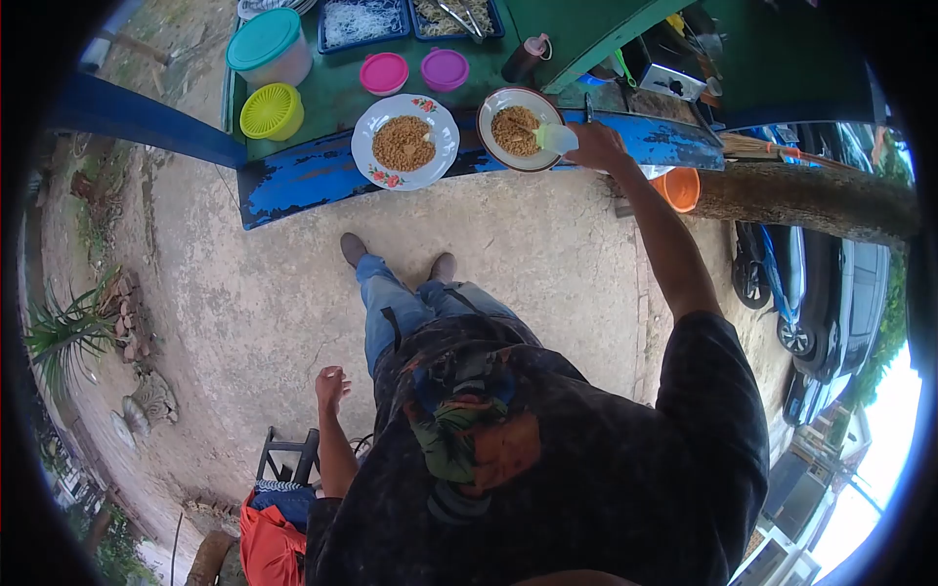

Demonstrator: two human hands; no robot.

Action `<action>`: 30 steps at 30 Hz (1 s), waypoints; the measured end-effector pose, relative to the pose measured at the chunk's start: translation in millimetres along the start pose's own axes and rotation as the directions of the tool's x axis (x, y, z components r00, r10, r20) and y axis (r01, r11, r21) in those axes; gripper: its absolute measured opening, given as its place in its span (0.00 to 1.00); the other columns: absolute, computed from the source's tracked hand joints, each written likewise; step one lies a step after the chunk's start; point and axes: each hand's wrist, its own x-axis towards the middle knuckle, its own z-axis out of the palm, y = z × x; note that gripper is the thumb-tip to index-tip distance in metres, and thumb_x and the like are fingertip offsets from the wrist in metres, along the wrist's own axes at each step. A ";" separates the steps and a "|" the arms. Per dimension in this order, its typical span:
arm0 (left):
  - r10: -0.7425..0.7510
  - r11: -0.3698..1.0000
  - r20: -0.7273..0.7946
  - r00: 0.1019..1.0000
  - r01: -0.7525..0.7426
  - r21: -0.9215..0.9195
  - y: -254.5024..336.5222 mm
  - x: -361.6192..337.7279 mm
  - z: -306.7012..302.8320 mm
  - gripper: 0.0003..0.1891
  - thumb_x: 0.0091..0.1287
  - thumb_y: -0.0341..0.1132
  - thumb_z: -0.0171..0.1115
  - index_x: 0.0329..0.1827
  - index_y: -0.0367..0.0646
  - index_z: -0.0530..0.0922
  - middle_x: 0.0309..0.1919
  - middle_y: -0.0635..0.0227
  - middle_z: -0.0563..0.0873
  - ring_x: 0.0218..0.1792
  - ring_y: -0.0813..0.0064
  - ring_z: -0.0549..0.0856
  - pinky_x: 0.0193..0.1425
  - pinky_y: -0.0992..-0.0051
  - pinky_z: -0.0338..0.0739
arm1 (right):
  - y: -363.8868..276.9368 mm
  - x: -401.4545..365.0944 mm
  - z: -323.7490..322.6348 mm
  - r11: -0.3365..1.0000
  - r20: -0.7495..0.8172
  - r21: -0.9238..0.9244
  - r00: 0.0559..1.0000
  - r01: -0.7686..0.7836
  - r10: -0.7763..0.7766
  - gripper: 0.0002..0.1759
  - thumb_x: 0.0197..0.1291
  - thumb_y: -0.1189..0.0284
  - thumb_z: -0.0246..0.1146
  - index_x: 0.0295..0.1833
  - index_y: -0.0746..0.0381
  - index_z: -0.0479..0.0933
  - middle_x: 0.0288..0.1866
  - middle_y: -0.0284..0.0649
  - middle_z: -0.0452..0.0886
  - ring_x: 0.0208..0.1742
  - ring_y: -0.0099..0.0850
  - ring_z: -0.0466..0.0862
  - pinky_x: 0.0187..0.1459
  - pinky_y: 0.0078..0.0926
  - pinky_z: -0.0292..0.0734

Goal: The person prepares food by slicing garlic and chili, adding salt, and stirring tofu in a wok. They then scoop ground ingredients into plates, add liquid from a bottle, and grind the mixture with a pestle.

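Observation:
My right hand grips a small translucent pale-green cup, tilted over the rim of a brown-edged white plate. Ground brown peanut-like crumbs lie on that plate. To its left is a white plate with red flowers, carrying a similar heap of brown crumbs. My left hand hangs at my side, away from the counter, its fingers curled with nothing visible in them.
On the green counter are a teal-lidded tub, a yellow-green container, pink and purple lidded bowls, noodle trays, tongs and a dark bottle. An orange bucket sits right of the blue edge.

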 end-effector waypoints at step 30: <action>-0.012 0.991 0.010 1.000 0.013 -0.134 -4.4 18.6 3.7 0.16 0.78 0.37 0.60 0.63 0.40 0.75 0.47 0.53 0.87 0.39 0.58 0.91 0.38 0.61 0.87 | -37.1 12.1 -34.5 0.892 0.111 -0.450 0.994 0.035 0.017 0.17 0.46 0.65 0.74 0.43 0.58 0.89 0.47 0.44 0.90 0.54 0.42 0.88 0.55 0.43 0.84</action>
